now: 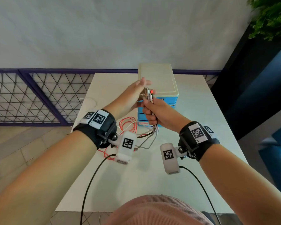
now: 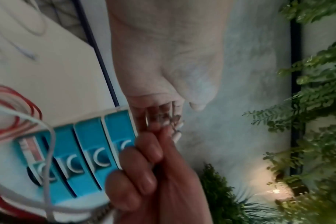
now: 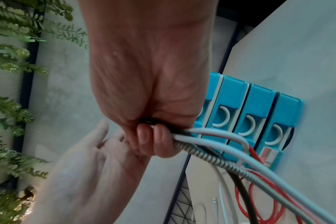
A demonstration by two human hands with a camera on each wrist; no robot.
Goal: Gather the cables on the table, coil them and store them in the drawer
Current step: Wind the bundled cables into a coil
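Observation:
My right hand (image 1: 154,112) grips a bundle of several cables (image 1: 148,95) upright in its fist, the plug ends sticking out above it. In the right wrist view the bundle (image 3: 211,144) holds white, black, red and braided grey cables. My left hand (image 1: 135,91) is open with straight fingers, its palm right beside the plug ends; contact cannot be told. The cables' slack hangs down to red and white loops (image 1: 128,125) on the white table (image 1: 193,143). The blue drawer unit (image 1: 159,82) with a cream top stands just behind my hands.
One more white cable (image 1: 89,100) lies loose near the table's far left edge, its plug (image 3: 214,200) visible in the right wrist view. The lowest drawer (image 2: 34,154) carries a red and white label. A metal fence runs along the left, plants stand at the right.

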